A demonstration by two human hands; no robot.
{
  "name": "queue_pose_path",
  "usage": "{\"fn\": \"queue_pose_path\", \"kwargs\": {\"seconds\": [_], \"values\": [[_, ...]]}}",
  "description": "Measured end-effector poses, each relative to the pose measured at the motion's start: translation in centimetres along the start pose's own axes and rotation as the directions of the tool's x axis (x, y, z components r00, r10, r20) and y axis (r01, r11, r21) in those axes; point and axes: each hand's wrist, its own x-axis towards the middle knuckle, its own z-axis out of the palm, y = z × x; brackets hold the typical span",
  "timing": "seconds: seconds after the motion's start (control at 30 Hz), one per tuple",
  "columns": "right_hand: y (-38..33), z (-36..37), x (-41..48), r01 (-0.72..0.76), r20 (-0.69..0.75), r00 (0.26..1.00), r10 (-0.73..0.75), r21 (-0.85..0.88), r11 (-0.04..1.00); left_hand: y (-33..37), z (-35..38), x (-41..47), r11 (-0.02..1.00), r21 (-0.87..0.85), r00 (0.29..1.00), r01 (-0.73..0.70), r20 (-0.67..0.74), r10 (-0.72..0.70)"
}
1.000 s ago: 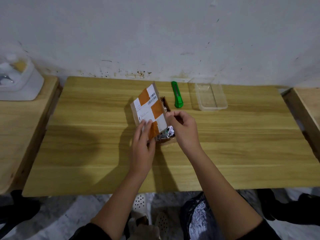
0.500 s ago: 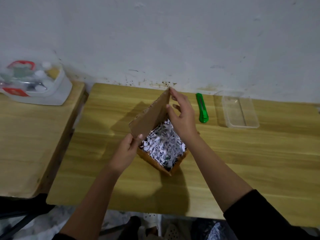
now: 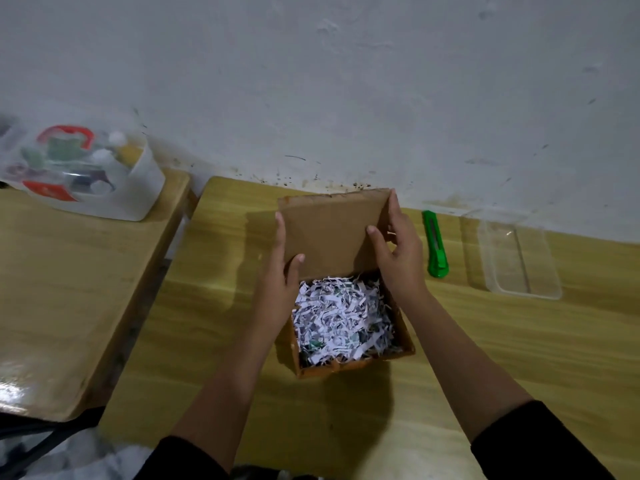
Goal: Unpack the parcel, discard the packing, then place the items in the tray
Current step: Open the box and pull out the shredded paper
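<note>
Now, hands: two; left hand (image 3: pixel 284 271) and right hand (image 3: pixel 398 254) each grip a side of the flap (image 3: pixel 329 233).
Box (image 3: pixel 349 367): one, open, mid-tabletop (image 3: pixel 519 341), full of shredded paper (image 3: pixel 339 317).
Tray (image 3: pixel 512 251): one, empty, right.
Knife (image 3: pixel 435 245): one, green, between box and tray.

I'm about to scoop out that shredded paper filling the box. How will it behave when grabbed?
The shredded paper is loose, thin strips, so it probably compresses easily and weighs little. Strands may well spill over the box rim or trail off, so expect several handfuls.
</note>
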Motion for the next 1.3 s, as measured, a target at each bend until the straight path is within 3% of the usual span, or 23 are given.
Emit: {"fn": "queue_pose_path", "kwargs": {"seconds": [0.3, 0.77, 0.93, 1.13, 1.2, 1.3], "values": [[2.9, -5.0, -5.7, -0.148, 0.071, 0.985, 0.157, -0.122, 0.981, 1.1, 3.3, -0.2, 0.985, 0.173, 0.945, 0.026, 0.317, -0.081], [3.1, -6.1, -9.0, -0.195, 0.095, 0.973, 0.211, -0.154, 0.969, 1.9, 5.2, -3.6, 0.951, 0.303, 0.97, 0.056, 0.211, -0.124], [2.4, -7.0, -10.5, -0.171, 0.154, 0.965, 0.214, -0.252, 0.952, 1.8, 4.5, -5.0, 0.919, 0.39, 0.973, 0.066, 0.181, -0.146], [0.3, -9.5, -13.1, -0.034, 0.167, 0.982, 0.093, -0.324, 0.945, 4.1, 1.9, -8.0, 0.827, 0.549, 0.991, -0.117, 0.114, 0.064], [-0.4, -9.7, -13.7, 0.054, 0.261, 0.965, 0.037, -0.336, 0.94, 4.6, 1.4, -9.0, 0.832, 0.513, 0.964, -0.209, 0.249, 0.089], [-0.8, -8.8, -13.8, 0.112, 0.51, 0.857, 0.078, -0.333, 0.936, 4.4, 1.6, -9.7, 0.816, 0.483, 0.838, -0.317, 0.545, 0.003]]}}
